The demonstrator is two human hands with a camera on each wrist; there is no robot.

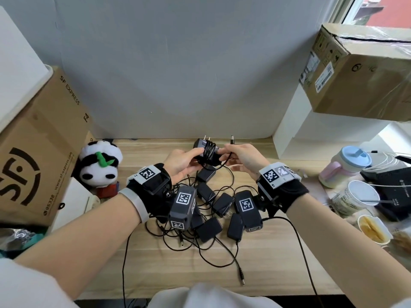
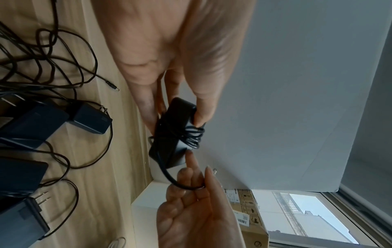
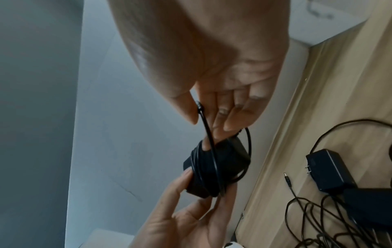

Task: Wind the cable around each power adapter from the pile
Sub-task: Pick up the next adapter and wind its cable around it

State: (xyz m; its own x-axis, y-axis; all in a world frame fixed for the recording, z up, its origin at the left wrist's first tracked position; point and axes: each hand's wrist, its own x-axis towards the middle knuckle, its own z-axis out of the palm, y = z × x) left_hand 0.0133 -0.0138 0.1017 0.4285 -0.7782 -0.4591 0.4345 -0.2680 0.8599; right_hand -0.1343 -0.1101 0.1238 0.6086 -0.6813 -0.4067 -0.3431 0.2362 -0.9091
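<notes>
Winding nearly done on one adapter, tail end left to tuck.

Head view: left hand grips the power adapter body, lifted above the surface at 12 o'clock of the pile of adapters, prongs pointing away so the coil band stays clear. Right hand pinches the cable just at 3 o'clock of the adapter, barrel plug sticking up past the fingers. Panda plush at 9 o'clock, idle.
Left wrist view: thumb and fingers clamp the adapter's narrow end, probably to keep it from spinning while wraps go on; slack loop runs down to the right hand.
Right wrist view: thumb and forefinger clenched on the cable, held taut across the wound turns, likely to keep them from loosening.
</notes>
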